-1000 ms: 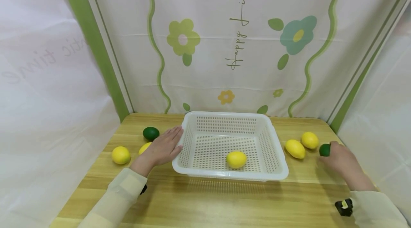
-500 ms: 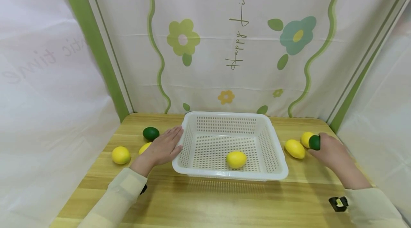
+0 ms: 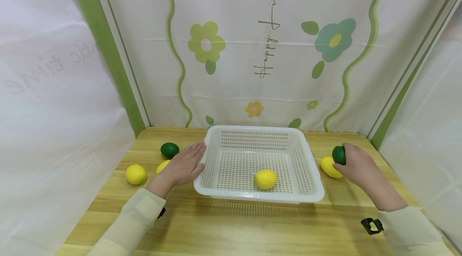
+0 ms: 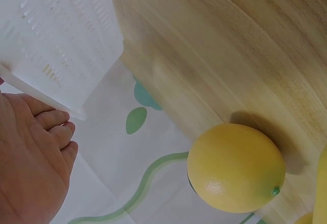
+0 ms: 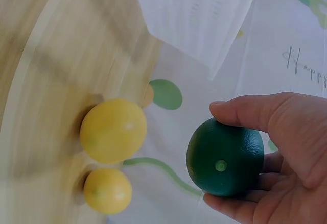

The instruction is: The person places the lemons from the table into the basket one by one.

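Observation:
A dark green lime [image 3: 339, 155] is pinched in my right hand [image 3: 361, 168], right of the basket. In the right wrist view, the thumb lies on one side of the lime [image 5: 222, 157] and the fingers on the other. From the head view, the lime overlaps a yellow lemon [image 3: 329, 168]; a second lemon [image 5: 107, 191] shows beside it in the right wrist view. My left hand [image 3: 182, 166] rests with straight fingers against the left rim of the white perforated basket [image 3: 260, 196]. One lemon [image 3: 266, 179] lies inside the basket.
Left of the basket, another green lime [image 3: 169, 150], a lemon [image 3: 136, 174] and a lemon partly behind the left hand [image 3: 163, 166] lie on the wooden table [image 3: 231, 232]. A printed curtain [image 3: 234, 87] hangs behind the table's back edge.
My right hand has moved left with the lime, up from the table's right side, passing over one lemon to the lemon nearer the basket. The left hand and basket have stayed put.

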`<state>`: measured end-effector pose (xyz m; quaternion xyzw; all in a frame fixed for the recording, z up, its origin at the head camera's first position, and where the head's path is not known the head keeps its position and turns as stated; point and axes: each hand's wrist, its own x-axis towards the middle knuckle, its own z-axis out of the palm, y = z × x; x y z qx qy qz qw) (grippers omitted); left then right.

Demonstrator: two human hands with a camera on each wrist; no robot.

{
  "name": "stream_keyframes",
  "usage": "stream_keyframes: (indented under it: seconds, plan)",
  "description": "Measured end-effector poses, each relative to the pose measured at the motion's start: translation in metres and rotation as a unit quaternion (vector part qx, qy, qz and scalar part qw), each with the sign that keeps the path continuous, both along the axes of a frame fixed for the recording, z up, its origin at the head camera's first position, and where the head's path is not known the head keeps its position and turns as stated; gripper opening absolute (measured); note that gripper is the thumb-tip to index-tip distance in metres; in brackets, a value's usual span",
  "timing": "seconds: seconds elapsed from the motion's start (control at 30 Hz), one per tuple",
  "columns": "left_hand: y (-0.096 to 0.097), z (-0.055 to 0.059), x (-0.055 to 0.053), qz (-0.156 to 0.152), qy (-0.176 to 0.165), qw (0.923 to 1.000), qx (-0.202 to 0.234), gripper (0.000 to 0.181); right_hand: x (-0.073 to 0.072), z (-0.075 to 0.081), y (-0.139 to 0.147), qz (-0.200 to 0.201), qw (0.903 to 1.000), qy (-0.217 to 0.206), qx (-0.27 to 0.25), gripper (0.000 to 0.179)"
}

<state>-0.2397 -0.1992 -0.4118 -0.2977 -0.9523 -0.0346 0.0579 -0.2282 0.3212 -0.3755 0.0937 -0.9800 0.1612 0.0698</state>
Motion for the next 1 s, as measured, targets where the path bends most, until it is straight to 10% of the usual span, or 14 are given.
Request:
stream_keyframes:
  seconds: [0.43,0.7,1.0]
  plan:
    - [0.000,-0.001,-0.001,-0.001,0.004,1.0000,0.000,0.064,0.002,0.004,-0.023,0.045,0.9948,0.090,0.018,0.068]
    - [0.000,0.000,-0.001,-0.001,0.004,1.0000,-0.002,0.064,0.000,0.001,-0.030,0.108,0.9669,0.223,0.061,0.068]
    - [0.000,-0.001,-0.002,0.000,0.003,1.0000,-0.003,0.064,-0.004,0.005,-0.042,0.152,0.9478,0.266,0.088,0.071]
